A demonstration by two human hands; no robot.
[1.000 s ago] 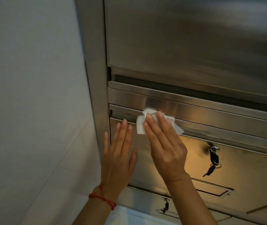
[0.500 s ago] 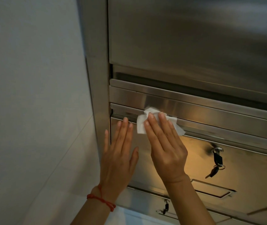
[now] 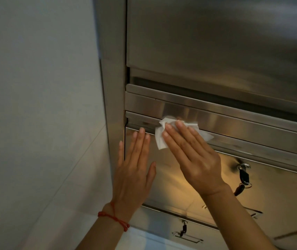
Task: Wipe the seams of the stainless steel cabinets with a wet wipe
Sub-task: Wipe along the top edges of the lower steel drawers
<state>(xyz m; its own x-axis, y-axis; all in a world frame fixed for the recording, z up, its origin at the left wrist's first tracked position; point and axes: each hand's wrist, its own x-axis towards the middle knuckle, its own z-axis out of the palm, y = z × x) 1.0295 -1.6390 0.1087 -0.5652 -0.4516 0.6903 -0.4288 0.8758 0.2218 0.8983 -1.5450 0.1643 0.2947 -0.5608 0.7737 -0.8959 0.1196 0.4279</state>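
Two hands: both lie flat against the steel, fingers straight and side by side, neither curled round anything.
Right hand [image 3: 196, 156]: its straight fingers press the crumpled white wet wipe [image 3: 162, 138] onto the metal, centre of the frame.
Left hand [image 3: 135, 168]: rests open on the brushed stainless steel cabinet door [image 3: 270, 192], lower centre, fingertips just below the seam, holding nothing.
Wipe's place: on the horizontal seam [image 3: 252, 141] between the door's top edge and the steel rail above it, near the seam's left end.
Handling, as I judge it: the wipe is light, limp and damp, so it bunches and slides; flat finger pressure on its middle suits it better than a pinch.
Steel: hard and smooth, likely slick when wet; thin folded edges at the seam could snag the wipe.
Nearby: black-tagged keys hanging in a lock [image 3: 244, 175], right of the hands, well apart from the wipe.
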